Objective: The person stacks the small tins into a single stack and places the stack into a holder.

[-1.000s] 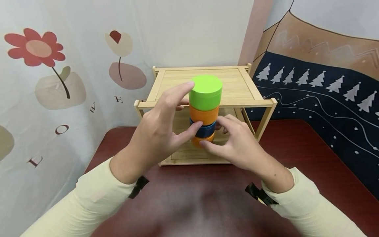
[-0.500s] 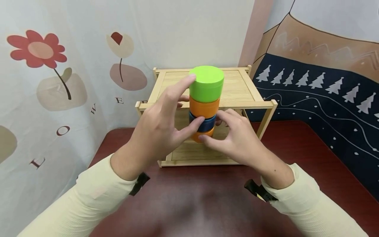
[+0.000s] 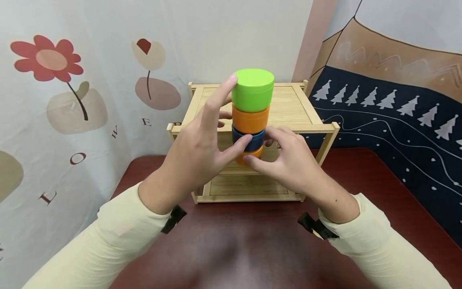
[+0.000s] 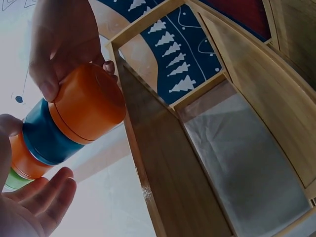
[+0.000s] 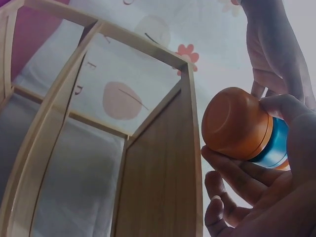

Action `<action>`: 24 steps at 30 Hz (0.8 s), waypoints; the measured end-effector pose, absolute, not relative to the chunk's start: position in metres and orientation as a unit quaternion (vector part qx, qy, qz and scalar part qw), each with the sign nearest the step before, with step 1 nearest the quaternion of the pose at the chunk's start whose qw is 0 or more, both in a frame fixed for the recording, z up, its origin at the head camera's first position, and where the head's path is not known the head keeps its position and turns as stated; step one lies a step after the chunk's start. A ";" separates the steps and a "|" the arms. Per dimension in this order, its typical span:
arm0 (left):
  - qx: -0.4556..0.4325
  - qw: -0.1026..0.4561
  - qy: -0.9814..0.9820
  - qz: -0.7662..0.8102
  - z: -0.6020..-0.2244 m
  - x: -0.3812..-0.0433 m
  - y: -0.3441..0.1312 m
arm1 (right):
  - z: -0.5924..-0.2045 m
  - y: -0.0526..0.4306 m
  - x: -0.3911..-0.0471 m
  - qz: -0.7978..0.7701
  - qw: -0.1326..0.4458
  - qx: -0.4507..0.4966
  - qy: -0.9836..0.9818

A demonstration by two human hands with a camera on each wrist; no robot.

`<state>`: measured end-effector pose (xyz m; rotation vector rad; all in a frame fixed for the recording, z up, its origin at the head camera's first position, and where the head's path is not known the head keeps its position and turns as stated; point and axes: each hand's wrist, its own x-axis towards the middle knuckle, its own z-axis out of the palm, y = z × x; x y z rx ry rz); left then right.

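Observation:
Round plastic containers are stacked upright in one column: a green one (image 3: 253, 94) on top, then an orange one (image 3: 250, 120), a dark blue one (image 3: 255, 142) and a smaller orange one (image 3: 257, 155) at the bottom. My left hand (image 3: 198, 140) holds the column's left side, index fingertip at the green rim and thumb across the blue container. Low on the right, my right hand (image 3: 292, 158) grips the bottom orange container (image 5: 237, 121) between thumb and fingers. In the left wrist view, the underside of that orange container (image 4: 91, 106) shows, held off any surface.
Behind the stack stands a light wooden two-tier rack, with a top shelf (image 3: 292, 106) and a lower shelf (image 3: 249, 186). It rests on a dark red table (image 3: 231, 241). A flower-printed cloth (image 3: 119, 40) hangs behind, and a tree-patterned one (image 3: 382, 104) at the right.
Both hands have raised the stack steadily; its green top now overlaps the back part of the rack's top shelf. The grip looks the same.

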<state>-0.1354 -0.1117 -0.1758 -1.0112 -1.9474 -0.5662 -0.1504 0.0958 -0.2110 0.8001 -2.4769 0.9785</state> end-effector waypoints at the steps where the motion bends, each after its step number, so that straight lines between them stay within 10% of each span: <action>1: -0.404 0.424 -0.778 -0.228 -0.175 -0.136 -0.111 | -0.210 0.096 -0.151 0.346 0.180 0.282 -0.876; 24: -0.401 0.415 -0.772 -0.265 -0.164 -0.152 -0.101 | -0.194 0.103 -0.166 0.355 0.189 0.284 -0.870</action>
